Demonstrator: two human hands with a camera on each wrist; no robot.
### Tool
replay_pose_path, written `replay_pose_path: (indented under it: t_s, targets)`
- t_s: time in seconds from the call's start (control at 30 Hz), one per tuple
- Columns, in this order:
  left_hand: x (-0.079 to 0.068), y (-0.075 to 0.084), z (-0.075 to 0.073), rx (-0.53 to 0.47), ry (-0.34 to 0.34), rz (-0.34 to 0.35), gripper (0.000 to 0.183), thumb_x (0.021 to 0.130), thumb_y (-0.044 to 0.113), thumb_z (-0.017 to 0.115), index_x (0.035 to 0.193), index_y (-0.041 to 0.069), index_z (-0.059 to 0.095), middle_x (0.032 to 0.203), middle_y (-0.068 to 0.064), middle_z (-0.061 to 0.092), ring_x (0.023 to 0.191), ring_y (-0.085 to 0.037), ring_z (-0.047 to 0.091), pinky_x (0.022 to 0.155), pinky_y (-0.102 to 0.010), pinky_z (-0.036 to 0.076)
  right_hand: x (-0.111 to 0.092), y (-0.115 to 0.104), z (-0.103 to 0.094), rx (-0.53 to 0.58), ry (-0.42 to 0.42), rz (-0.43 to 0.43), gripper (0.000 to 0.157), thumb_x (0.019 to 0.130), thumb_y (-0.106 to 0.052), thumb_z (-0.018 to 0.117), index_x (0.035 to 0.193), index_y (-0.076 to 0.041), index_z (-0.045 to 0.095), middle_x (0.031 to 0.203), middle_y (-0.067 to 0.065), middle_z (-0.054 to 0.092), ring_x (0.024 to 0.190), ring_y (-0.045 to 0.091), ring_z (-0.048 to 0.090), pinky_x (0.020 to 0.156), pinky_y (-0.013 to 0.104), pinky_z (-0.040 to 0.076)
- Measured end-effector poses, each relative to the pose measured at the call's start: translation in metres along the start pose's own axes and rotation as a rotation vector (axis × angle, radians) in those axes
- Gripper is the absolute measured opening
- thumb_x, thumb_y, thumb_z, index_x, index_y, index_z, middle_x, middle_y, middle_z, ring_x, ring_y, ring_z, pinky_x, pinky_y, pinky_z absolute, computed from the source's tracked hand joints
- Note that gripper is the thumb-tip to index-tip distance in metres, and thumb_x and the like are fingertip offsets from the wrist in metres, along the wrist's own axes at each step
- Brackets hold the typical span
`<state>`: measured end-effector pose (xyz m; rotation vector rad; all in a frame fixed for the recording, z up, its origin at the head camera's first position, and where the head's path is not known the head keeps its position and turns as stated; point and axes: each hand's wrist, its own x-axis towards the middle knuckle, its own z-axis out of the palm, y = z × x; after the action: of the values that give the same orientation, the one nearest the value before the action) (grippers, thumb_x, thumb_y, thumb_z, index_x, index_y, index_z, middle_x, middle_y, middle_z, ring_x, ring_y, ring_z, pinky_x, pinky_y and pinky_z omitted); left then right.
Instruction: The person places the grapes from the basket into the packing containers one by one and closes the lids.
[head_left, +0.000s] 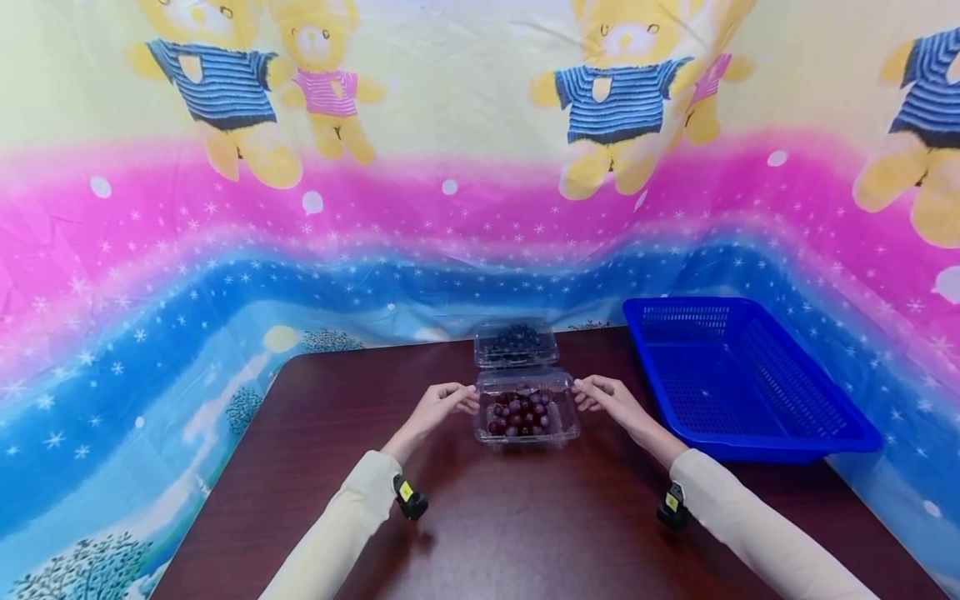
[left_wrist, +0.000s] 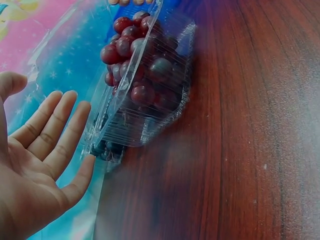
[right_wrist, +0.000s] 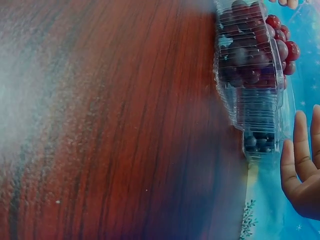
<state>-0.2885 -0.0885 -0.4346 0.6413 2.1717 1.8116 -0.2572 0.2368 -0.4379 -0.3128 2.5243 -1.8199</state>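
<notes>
A clear plastic clamshell box (head_left: 564,421) stands on the table with dark red grapes (head_left: 521,412) in it. In the left wrist view the grapes (left_wrist: 127,42) rise above the rim, below a raised transparent lid (left_wrist: 55,37). My left hand (head_left: 442,407) is at the box's left side, its fingers spread and fairly straight in the left wrist view. On the opposite side is my right hand (head_left: 611,400), with extended fingers (right_wrist: 301,145) beside the box in the right wrist view. Whether the fingertips touch the plastic, I cannot tell.
Just behind stands a second clear box holding dark blue-black fruit (head_left: 517,342). A blue perforated basket (head_left: 750,446) sits on the right of the brown table (head_left: 337,417). A printed cloth (head_left: 450,217) hangs along the back and sides.
</notes>
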Motion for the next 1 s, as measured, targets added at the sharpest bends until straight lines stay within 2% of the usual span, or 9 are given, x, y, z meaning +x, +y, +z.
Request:
replay_pose_path:
  t_s: [0.1,0.23,0.43,0.5,0.63,0.87,1.0]
  targets:
    - [-0.001,-0.001,0.000,0.012,-0.005,-0.006,0.039,0.098,0.019,0.047,0.108,-0.017,0.057,0.104,-0.034,0.061,0.099,-0.047,0.059,0.095,-0.051,0.044,-0.001,0.001,0.000,0.010,-0.009,-0.012,0.034,0.097,-0.021,0.047,0.104,0.012,0.057,0.098,0.033,0.060,0.089,0.043,0.060,0.079,0.038,0.052]
    - [-0.003,-0.001,0.001,0.002,-0.012,-0.005,0.038,0.097,0.018,0.048,0.107,-0.017,0.058,0.105,-0.035,0.061,0.099,-0.049,0.058,0.095,-0.053,0.042,0.004,0.016,-0.002,0.016,-0.023,-0.034,0.033,0.097,-0.021,0.049,0.103,0.010,0.058,0.096,0.030,0.061,0.086,0.038,0.062,0.075,0.030,0.053]
    - [-0.004,-0.004,0.000,0.006,-0.043,0.011,0.037,0.097,0.016,0.048,0.108,-0.018,0.057,0.105,-0.037,0.059,0.099,-0.050,0.057,0.096,-0.054,0.041,0.008,0.030,-0.003,-0.013,-0.013,-0.029,0.037,0.095,-0.031,0.052,0.103,0.004,0.061,0.094,0.021,0.064,0.083,0.026,0.064,0.081,0.044,0.052]
    - [-0.005,-0.005,0.000,0.006,-0.051,0.015,0.037,0.097,0.015,0.047,0.109,-0.019,0.056,0.104,-0.038,0.059,0.099,-0.051,0.056,0.096,-0.054,0.041,0.006,0.030,-0.003,-0.010,-0.019,-0.030,0.036,0.095,-0.031,0.052,0.103,0.003,0.061,0.095,0.022,0.064,0.084,0.027,0.064,0.082,0.046,0.051]
    - [-0.004,-0.008,0.000,0.000,-0.059,0.020,0.037,0.097,0.013,0.046,0.109,-0.021,0.054,0.102,-0.038,0.059,0.097,-0.052,0.056,0.095,-0.054,0.042,0.006,0.031,-0.003,-0.012,-0.034,-0.037,0.034,0.096,-0.028,0.051,0.103,0.004,0.060,0.095,0.024,0.063,0.085,0.029,0.064,0.081,0.041,0.052]
    - [0.005,-0.034,-0.001,-0.011,-0.057,0.041,0.034,0.097,0.013,0.048,0.108,-0.017,0.058,0.100,-0.034,0.062,0.094,-0.044,0.062,0.091,-0.049,0.047,0.006,0.034,-0.003,-0.018,-0.035,-0.032,0.037,0.094,-0.031,0.053,0.102,0.004,0.061,0.093,0.021,0.064,0.083,0.027,0.064,0.082,0.048,0.051]
    - [0.004,-0.039,0.000,0.007,-0.041,0.040,0.034,0.096,0.017,0.049,0.107,-0.013,0.060,0.099,-0.030,0.064,0.090,-0.037,0.065,0.089,-0.047,0.049,0.004,0.036,-0.003,-0.031,-0.055,-0.032,0.037,0.094,-0.032,0.052,0.102,0.004,0.061,0.095,0.022,0.064,0.083,0.026,0.064,0.081,0.049,0.051]
